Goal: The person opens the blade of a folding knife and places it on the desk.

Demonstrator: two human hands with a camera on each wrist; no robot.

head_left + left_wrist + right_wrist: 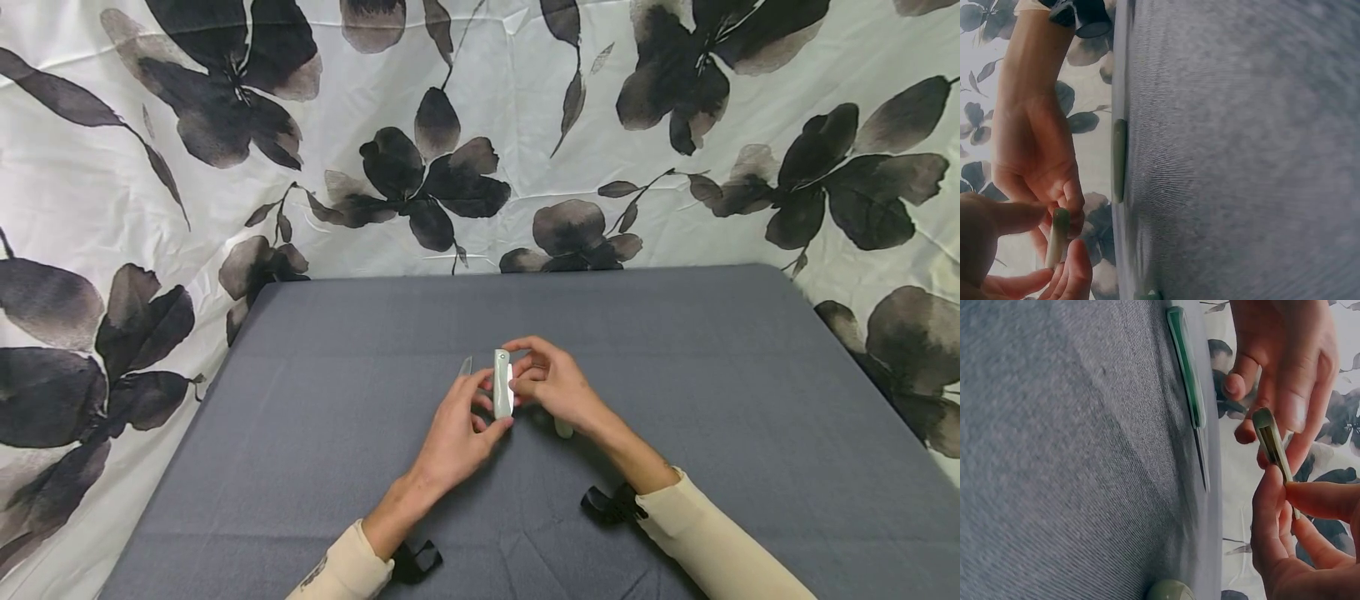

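A pocket knife with a pale green handle (501,392) is held up between both hands over the grey table. My left hand (456,429) grips the handle, its thumb at the lower end and fingers along the side. With thumb and fingers, my right hand (558,385) pinches the bright blade (512,388), which lies close along the handle. From the right wrist view, a dark slot shows in the handle (1270,442). A green-handled knife (1188,369) lies on the table, mostly hidden behind the left hand in the head view; only its blade (466,366) shows there.
Below the right hand, a pale green rounded piece (563,427) lies on the table, partly covered; the left wrist view shows a long green handle (1119,161). Black straps hang at both wrists. Beyond the grey table (360,333) hangs a floral cloth (480,108).
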